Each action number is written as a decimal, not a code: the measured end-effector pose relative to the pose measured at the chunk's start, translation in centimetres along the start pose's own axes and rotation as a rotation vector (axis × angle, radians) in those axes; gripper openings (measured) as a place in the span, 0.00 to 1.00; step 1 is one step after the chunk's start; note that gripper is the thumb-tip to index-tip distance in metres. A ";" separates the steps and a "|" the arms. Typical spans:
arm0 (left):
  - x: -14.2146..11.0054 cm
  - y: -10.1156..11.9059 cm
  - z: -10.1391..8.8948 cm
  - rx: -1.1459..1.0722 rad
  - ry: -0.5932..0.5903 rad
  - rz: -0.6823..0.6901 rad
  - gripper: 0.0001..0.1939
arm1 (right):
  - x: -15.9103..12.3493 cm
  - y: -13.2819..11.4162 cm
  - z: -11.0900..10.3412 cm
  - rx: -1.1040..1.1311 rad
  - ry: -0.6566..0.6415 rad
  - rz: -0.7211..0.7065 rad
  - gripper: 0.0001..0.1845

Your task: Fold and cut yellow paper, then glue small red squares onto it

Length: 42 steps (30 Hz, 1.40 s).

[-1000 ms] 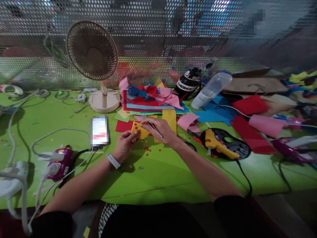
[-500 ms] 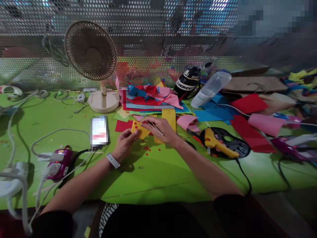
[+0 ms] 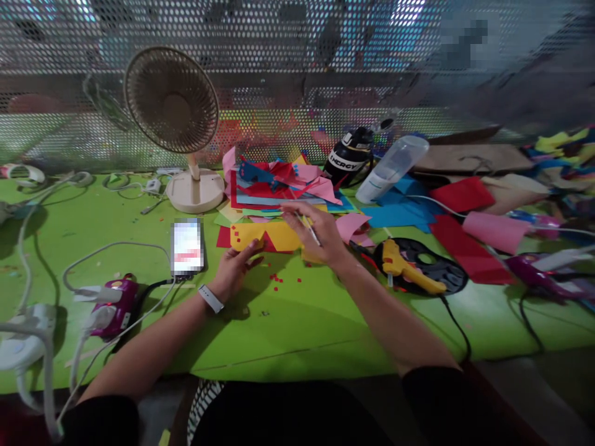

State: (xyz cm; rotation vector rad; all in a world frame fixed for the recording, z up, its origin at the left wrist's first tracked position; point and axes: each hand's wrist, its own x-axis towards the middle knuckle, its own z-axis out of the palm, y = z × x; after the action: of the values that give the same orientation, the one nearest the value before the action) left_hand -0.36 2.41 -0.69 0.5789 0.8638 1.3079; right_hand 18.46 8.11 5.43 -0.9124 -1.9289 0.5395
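My left hand (image 3: 232,271) pinches the lower edge of a yellow paper cutout (image 3: 247,235) between thumb and fingers. The cutout has a V-shaped notch near its middle, and a few tiny red squares (image 3: 237,233) sit on its left end. Slim metal tweezers (image 3: 315,236) are gripped in my right hand (image 3: 326,230), raised over the cutout's right end; their tips are blurred, so I cannot tell whether they hold anything. Several loose red paper bits (image 3: 275,279) lie on the green table just below. Red paper (image 3: 224,238) shows behind the cutout's left end.
A stack of coloured paper (image 3: 283,179) stands behind my hands. To the left are a phone (image 3: 186,246), a fan (image 3: 195,190) and a purple power strip (image 3: 113,303) with cables. On the right lie a yellow glue gun (image 3: 409,271), a black bottle (image 3: 348,158) and a clear bottle (image 3: 395,167).
The yellow cutout has swung out flatter and its left end has shifted left, showing more of its length. My right hand with the tweezers has lifted away to the right.
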 end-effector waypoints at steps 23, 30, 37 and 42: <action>0.4 1.3 0.1 -0.112 0.103 0.075 0.13 | -2.3 1.8 1.1 0.286 0.005 0.173 0.21; 0.4 1.3 0.2 -0.102 0.140 0.054 0.15 | -2.5 2.6 1.6 0.198 -0.092 0.140 0.20; -0.5 0.6 0.6 0.216 0.042 0.126 0.17 | -2.5 1.9 1.8 0.220 -0.125 0.153 0.21; -0.3 0.7 0.4 0.322 0.090 0.148 0.17 | -2.2 0.9 1.3 0.253 0.003 0.153 0.22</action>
State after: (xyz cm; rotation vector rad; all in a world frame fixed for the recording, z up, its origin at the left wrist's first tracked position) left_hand -0.51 2.26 0.18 0.8544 1.1348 1.3445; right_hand 18.41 6.98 2.99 -0.8993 -1.7479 0.8504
